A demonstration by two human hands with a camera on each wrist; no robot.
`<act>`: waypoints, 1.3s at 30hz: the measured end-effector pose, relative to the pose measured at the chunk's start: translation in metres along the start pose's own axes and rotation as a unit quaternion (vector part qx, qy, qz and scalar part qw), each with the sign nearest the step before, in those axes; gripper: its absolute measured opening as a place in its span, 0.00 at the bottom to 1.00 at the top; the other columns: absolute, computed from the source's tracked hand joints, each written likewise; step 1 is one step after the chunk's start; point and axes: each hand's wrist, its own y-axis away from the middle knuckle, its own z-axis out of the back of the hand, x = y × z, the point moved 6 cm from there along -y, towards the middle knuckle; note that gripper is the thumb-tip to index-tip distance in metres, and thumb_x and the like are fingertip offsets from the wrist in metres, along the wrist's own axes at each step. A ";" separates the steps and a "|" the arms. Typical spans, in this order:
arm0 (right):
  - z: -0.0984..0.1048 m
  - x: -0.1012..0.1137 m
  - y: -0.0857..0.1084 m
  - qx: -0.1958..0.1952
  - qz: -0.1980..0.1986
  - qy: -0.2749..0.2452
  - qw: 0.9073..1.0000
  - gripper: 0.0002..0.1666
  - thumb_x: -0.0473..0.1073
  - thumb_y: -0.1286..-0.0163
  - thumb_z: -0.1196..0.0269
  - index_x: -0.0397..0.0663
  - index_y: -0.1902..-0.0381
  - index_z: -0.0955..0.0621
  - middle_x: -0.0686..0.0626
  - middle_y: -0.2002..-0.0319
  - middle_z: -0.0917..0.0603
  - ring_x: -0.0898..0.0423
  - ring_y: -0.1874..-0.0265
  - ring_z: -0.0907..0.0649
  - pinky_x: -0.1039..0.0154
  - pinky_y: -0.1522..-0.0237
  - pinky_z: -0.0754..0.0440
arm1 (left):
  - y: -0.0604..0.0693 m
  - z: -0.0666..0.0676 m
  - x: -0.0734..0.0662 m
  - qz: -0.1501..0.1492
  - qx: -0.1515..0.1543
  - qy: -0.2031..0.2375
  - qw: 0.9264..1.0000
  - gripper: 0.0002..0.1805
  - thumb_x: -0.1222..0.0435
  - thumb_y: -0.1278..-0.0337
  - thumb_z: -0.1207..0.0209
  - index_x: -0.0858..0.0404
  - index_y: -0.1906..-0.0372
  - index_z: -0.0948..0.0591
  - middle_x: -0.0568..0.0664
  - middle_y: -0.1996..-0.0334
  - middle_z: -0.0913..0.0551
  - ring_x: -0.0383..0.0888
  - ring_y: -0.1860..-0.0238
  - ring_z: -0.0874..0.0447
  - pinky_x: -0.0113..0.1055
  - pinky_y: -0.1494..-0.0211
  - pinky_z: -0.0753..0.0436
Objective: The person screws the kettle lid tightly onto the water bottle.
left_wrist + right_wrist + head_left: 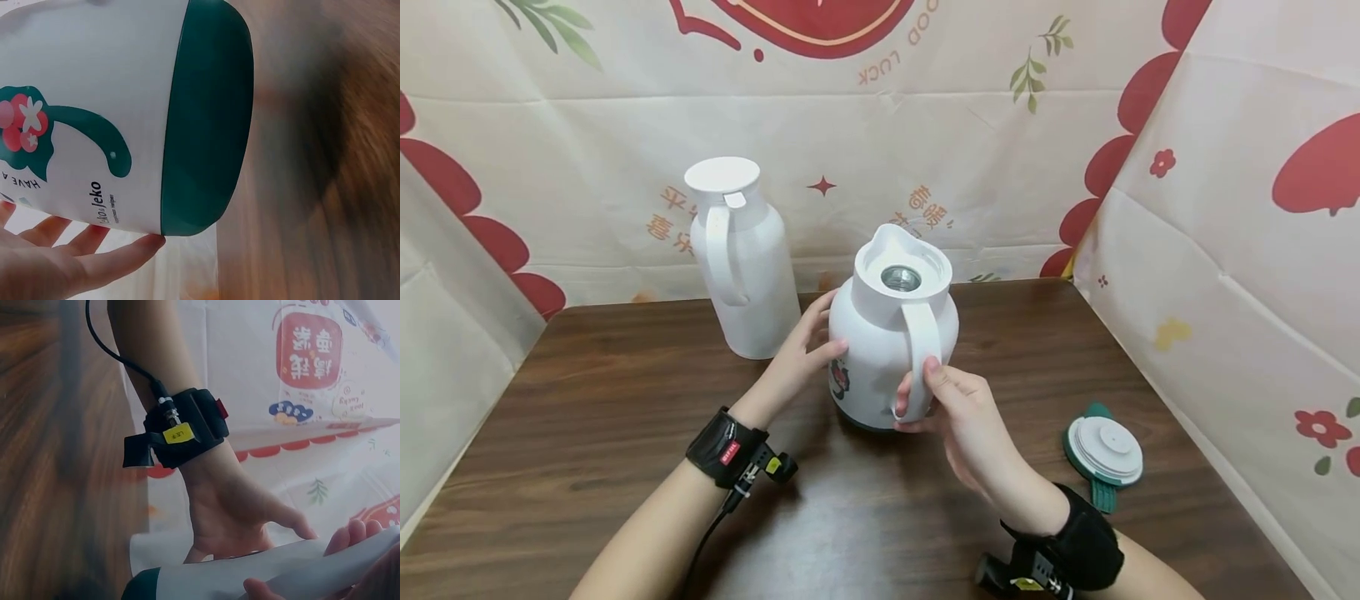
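The round-bellied, open-topped white jug [876,350], with a pouring lip [891,239], dark-green base [209,119] and red-and-green print [25,134], is between the fingers, the left hand's [796,354] spread against its side, the right hand's [964,421] gripping its handle [921,333].

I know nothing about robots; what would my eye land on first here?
Probably the white jug at the centre of the head view, its mouth open, with the right hand's fingers round its handle and the left hand against its side. Next might come the taller white pitcher standing to the left, then the round white-and-green lid-like piece lying on the table at right.
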 end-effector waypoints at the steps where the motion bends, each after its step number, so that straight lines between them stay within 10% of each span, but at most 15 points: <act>1: -0.002 -0.002 0.000 0.000 0.001 0.000 1.000 0.25 0.50 0.22 0.52 0.50 0.75 0.17 0.47 0.77 0.21 0.54 0.71 0.21 0.46 0.64 0.19 | 0.002 0.002 0.000 -0.004 0.001 0.002 1.000 0.39 0.47 0.42 0.42 0.41 0.27 0.44 0.53 0.36 0.35 0.52 0.38 0.35 0.56 0.45 0.28; 27: -0.036 -0.043 0.004 -0.007 -0.036 -0.001 0.999 0.22 0.48 0.23 0.50 0.50 0.75 0.18 0.46 0.76 0.21 0.55 0.72 0.21 0.49 0.65 0.19 | 0.037 0.025 0.031 0.003 -0.003 0.024 1.000 0.40 0.49 0.41 0.43 0.50 0.26 0.46 0.60 0.30 0.43 0.58 0.32 0.43 0.61 0.40 0.35; 39: -0.042 -0.048 0.006 -0.016 -0.041 0.010 0.999 0.25 0.47 0.24 0.48 0.29 0.71 0.21 0.46 0.76 0.20 0.55 0.71 0.21 0.53 0.64 0.20 | 0.040 0.028 0.036 -0.016 -0.014 0.019 1.000 0.42 0.45 0.43 0.42 0.50 0.26 0.44 0.59 0.31 0.41 0.56 0.31 0.46 0.63 0.37 0.44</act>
